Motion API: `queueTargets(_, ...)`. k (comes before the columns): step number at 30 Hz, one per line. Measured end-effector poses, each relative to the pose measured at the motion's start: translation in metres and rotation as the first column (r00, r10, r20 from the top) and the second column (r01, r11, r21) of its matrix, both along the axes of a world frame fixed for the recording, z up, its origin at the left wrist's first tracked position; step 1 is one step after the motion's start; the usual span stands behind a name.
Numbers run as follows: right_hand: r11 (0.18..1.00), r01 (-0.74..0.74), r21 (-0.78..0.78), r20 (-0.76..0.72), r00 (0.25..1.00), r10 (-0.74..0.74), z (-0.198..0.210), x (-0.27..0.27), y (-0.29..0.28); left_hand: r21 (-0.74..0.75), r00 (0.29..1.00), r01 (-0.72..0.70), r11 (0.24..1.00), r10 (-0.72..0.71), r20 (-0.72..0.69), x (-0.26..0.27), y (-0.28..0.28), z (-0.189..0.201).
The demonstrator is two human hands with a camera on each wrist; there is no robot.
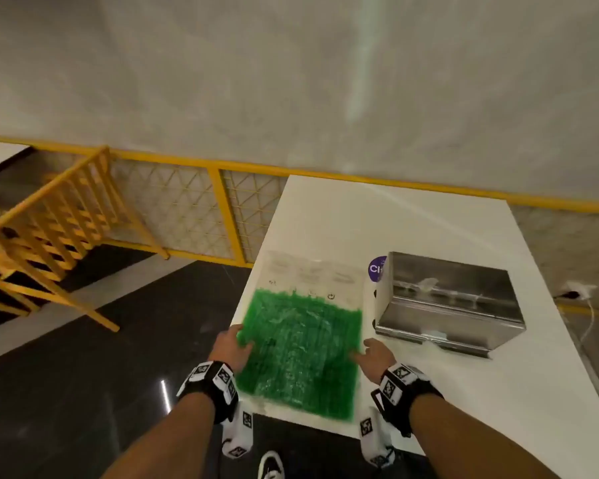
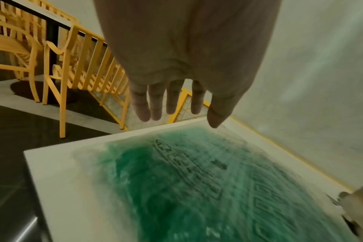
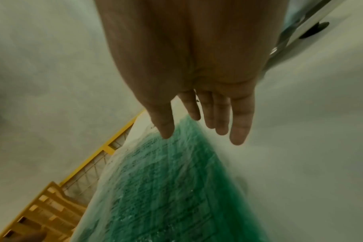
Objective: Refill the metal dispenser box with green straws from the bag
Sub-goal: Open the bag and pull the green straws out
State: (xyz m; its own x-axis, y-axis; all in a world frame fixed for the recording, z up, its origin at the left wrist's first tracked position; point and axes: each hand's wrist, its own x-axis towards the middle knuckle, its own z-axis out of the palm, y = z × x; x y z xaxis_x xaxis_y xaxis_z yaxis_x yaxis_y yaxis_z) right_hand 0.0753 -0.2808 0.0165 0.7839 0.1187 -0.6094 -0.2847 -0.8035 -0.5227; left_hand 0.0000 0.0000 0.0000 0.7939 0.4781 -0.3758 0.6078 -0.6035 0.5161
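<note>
A clear plastic bag (image 1: 300,350) packed with green straws lies flat on the white table (image 1: 395,219), near its front left corner. To its right stands the metal dispenser box (image 1: 450,302), lid shut. My left hand (image 1: 232,345) is at the bag's left edge and my right hand (image 1: 372,356) at its right edge. In the left wrist view the left hand (image 2: 176,113) hovers with straight fingers over the bag (image 2: 197,188). In the right wrist view the right hand (image 3: 203,129) hangs the same way above the bag (image 3: 166,188). I cannot tell whether either hand touches the plastic.
A purple round label (image 1: 377,269) shows behind the box's left corner. Yellow chairs (image 1: 49,229) and a yellow railing (image 1: 222,202) stand left of the table over dark floor. A wall socket with a cable (image 1: 574,293) is at the right.
</note>
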Motion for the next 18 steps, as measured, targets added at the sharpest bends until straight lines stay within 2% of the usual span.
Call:
queueTargets(6,0.971,0.237,0.013,-0.041,0.971,-0.236,-0.013,0.004,0.028,-0.079,0.991,0.006,0.997,-0.017,-0.136,0.030,0.029,-0.021)
queueTargets(9,0.940,0.339,0.028,-0.043,0.940,-0.338,-0.019,0.005,0.035,-0.142,0.991,0.024,0.990,-0.043,-0.128,0.041,0.037,-0.029)
queueTargets(14,0.934,0.333,0.127,-0.175,0.935,-0.310,-0.022,0.005,0.030,-0.274,0.963,0.172,0.946,-0.219,-0.154,0.042,0.044,-0.040)
queueTargets(18,0.922,0.295,0.252,-0.143,0.953,-0.266,-0.012,0.005,0.022,-0.351,0.972,0.192,0.916,-0.227,-0.060,0.036,0.051,-0.031)
